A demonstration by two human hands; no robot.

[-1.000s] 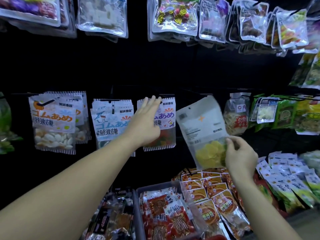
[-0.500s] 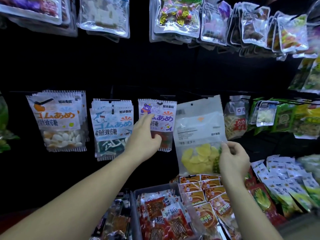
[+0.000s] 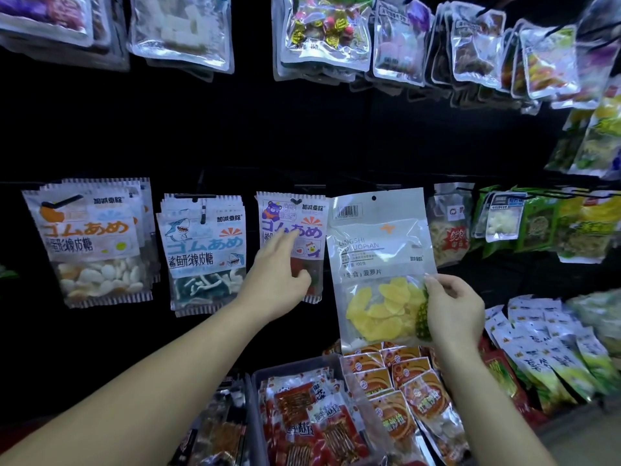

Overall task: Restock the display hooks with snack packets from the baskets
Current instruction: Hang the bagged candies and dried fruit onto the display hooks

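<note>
A clear packet of yellow dried pineapple slices (image 3: 379, 264) stands upright in front of the middle hook row, its hang hole near the top edge. My right hand (image 3: 452, 307) pinches its lower right edge. My left hand (image 3: 277, 275) reaches to the bear gummy packet (image 3: 302, 216) hanging just left of it, fingers straight and lying on the packet's front, thumb by its lower part. A grey basket (image 3: 255, 398) below holds red and orange snack packets.
Shark gummy packets (image 3: 205, 243) and orange gummy packets (image 3: 90, 237) hang further left. Clear bags hang on the top row (image 3: 326, 31). Green packets (image 3: 537, 223) hang at the right; orange packets (image 3: 396, 391) and white-green packets (image 3: 551, 344) lie below.
My right hand has turned the pineapple packet upright and brought it beside the bear gummy packet. My left hand has slid down from that packet's top to its front.
</note>
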